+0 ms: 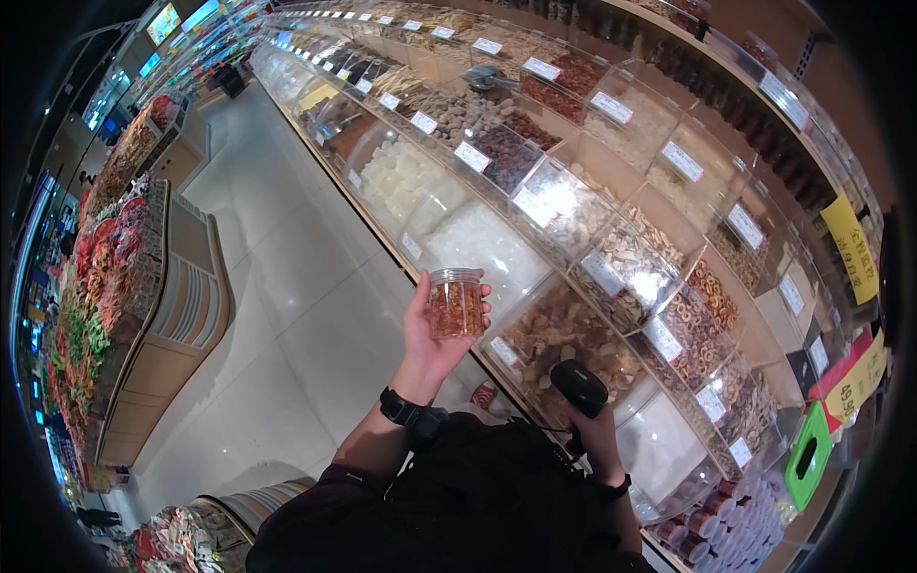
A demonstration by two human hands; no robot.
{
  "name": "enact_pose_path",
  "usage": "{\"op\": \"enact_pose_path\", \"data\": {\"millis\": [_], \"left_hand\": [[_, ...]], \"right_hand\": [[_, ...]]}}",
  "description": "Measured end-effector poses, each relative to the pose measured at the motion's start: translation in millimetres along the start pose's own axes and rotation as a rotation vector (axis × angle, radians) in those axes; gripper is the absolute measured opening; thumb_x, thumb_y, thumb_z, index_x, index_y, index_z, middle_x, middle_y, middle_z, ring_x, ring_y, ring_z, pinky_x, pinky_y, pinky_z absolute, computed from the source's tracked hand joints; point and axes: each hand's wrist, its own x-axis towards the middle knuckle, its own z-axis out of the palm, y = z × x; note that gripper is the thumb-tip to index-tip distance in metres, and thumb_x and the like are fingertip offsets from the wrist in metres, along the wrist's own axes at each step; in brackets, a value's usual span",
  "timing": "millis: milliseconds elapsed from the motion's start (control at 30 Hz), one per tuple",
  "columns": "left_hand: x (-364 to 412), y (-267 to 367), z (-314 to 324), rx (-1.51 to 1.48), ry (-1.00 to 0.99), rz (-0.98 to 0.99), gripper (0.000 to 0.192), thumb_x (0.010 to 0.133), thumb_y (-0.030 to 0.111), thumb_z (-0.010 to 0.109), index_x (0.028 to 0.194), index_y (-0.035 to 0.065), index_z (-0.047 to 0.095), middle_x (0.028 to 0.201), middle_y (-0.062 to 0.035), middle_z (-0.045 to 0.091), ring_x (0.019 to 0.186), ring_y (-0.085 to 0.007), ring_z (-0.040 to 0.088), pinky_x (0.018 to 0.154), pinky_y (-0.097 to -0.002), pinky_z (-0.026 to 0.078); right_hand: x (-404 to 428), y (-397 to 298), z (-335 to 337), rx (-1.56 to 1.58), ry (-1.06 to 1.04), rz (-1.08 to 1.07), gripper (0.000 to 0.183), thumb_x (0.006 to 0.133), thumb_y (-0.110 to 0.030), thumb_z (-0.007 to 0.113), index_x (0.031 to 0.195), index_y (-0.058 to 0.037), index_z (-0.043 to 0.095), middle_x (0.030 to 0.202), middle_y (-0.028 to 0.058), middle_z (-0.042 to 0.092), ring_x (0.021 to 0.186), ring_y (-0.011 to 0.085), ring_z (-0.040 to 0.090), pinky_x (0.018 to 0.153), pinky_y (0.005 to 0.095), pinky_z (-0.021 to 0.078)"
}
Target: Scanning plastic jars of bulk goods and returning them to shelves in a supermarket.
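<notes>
My left hand holds a clear jar upright. Orange-red dried bits fill most of it, and its top is transparent. Lower right of it, my right hand grips the handle of a black handheld barcode scanner, whose head points up and left over the counter's front bins. The jar is apart from the scanner, near the front edge of a covered bin of white granules. Beneath the scanner head lies a bin of brown dried pieces.
Tiered clear bins of dried goods with tags run along the right. Small lidded tubs are stacked at lower right, below a green board. A tiled aisle lies left, beside a display island heaped with packets.
</notes>
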Motion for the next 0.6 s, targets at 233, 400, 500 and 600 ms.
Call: {"op": "enact_pose_path", "data": {"millis": [233,400,500,600], "left_hand": [[-1.3,-2.7,-6.0,-0.025,-0.027,0.045,0.075,0.092,0.064,0.041,0.125,-0.0027,0.049,0.111,-0.0191,0.060,0.089,-0.0258,0.059,0.079,-0.0376,0.049],[-1.9,-3.2,-3.8,-0.063,0.000,0.043,0.073,0.092,0.063,0.041,0.122,-0.0027,0.050,0.113,-0.0213,0.059,0.089,-0.0280,0.060,0.079,-0.0384,0.050],[-1.8,-3.8,-7.1,-0.055,0.038,0.054,0.072,0.093,0.062,0.043,0.121,-0.0036,0.051,0.111,-0.0212,0.060,0.090,-0.0291,0.060,0.079,-0.0388,0.051],[-2.9,-3.6,-9.5,-0.044,0.081,0.067,0.071,0.093,0.060,0.044,0.120,-0.0047,0.051,0.109,-0.0209,0.060,0.090,-0.0297,0.060,0.078,-0.0393,0.052]], "right_hand": [[1.3,4.1,-2.0,-0.012,-0.001,-0.009,0.025,0.084,-0.017,0.072,0.103,-0.0028,0.065,0.063,-0.0018,0.058,0.052,0.0056,0.052,0.047,0.0228,0.0397],[0.2,3.7,-2.0,-0.009,0.003,-0.003,0.026,0.083,-0.017,0.072,0.104,-0.0026,0.065,0.063,-0.0018,0.058,0.053,0.0058,0.053,0.047,0.0228,0.0398],[2.4,8.9,-3.6,-0.029,0.000,-0.023,0.026,0.083,-0.017,0.072,0.104,-0.0024,0.065,0.063,-0.0015,0.059,0.053,0.0060,0.053,0.048,0.0229,0.0406],[1.8,6.8,-3.3,-0.009,-0.002,-0.028,0.026,0.083,-0.017,0.072,0.104,-0.0021,0.066,0.064,-0.0013,0.059,0.054,0.0061,0.053,0.050,0.0231,0.0414]]}}
